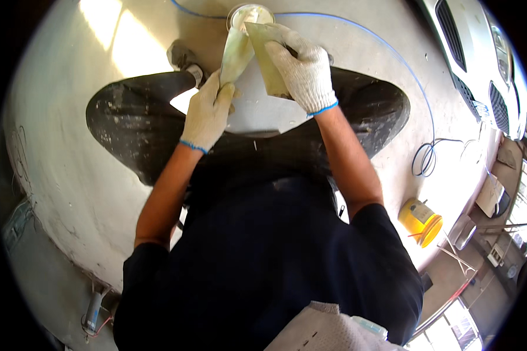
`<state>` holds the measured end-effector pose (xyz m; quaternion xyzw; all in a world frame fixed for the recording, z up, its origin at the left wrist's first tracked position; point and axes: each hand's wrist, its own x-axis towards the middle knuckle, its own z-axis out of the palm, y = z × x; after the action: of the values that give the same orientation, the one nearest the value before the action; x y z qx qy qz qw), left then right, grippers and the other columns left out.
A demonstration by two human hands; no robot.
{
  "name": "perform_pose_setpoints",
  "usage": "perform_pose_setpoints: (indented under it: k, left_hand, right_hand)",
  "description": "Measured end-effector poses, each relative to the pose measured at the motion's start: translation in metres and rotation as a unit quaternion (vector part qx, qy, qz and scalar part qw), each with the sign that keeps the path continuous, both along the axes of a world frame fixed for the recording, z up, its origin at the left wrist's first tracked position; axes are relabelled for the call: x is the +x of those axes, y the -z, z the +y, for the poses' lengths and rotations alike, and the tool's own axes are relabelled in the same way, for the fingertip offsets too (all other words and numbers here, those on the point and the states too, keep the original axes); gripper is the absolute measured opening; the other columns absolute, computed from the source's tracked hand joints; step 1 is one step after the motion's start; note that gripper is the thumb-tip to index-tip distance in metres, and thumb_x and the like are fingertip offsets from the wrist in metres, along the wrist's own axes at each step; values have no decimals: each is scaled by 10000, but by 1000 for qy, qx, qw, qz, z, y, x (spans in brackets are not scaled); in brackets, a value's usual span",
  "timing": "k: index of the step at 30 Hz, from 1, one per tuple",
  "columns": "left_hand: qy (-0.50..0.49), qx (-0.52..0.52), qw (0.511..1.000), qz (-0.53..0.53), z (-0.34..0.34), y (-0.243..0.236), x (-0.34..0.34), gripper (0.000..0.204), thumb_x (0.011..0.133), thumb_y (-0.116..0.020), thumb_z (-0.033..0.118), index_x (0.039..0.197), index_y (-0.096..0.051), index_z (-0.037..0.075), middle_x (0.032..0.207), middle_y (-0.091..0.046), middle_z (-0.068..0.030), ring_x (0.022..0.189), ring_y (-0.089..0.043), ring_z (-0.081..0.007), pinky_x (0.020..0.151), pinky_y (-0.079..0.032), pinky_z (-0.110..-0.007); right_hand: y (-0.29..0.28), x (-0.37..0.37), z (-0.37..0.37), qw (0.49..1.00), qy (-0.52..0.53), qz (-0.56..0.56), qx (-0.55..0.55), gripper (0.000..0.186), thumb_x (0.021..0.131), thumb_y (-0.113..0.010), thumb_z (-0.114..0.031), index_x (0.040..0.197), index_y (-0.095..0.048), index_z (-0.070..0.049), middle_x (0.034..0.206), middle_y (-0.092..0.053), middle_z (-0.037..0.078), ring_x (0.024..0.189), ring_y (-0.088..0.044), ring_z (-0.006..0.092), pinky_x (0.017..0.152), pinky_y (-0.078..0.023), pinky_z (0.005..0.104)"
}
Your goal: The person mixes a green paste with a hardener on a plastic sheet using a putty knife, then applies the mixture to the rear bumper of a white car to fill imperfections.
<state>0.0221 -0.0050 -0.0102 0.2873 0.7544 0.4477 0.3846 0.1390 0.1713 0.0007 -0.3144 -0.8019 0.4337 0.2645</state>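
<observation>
My left hand [206,114], in a white knit glove with a blue cuff, grips a flat putty spreader [234,57] smeared with pale yellow-green paste. In my right hand [308,76], gloved the same way, is a second flat, greenish spreader [266,65], pinched along its side. The two blades nearly meet at their upper ends; I cannot tell whether they touch. Just beyond them stands a round tub [266,14] of pale paste, partly hidden by the blades. Below the hands, between my bent knees, is a smooth light-grey surface [257,111].
A thin blue hose [363,27] runs over the floor behind the tub and coils at the right. A white car [480,52] stands at the far right. Nearer on that side is a yellow bucket [420,222]. A grey tool [93,310] lies at the lower left.
</observation>
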Motion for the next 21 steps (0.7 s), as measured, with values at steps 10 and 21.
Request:
perform_pose_setpoints:
  k: [10,21]
  left_hand:
    - [88,-77,993,0,-7,-7,-27,367,1018,-514,219,1319,-618,36,862,-716,-94,742,-659,-157,719,-529,-319]
    - [101,-13,985,140,-13,-17,-29,490,931,-641,194,1391,-575,39,883,-694,-68,766,-643,-139,772,-532,-298]
  right_hand:
    - [-43,3,44,970,-130,-171,-113,310,900,-655,-248,1140,-759,-82,873,-745,142,762,-708,188,731,-578,324]
    - [0,20,86,934,-247,-239,-98,352,895,-708,-243,1164,-740,-20,978,-754,89,860,-688,154,810,-563,315]
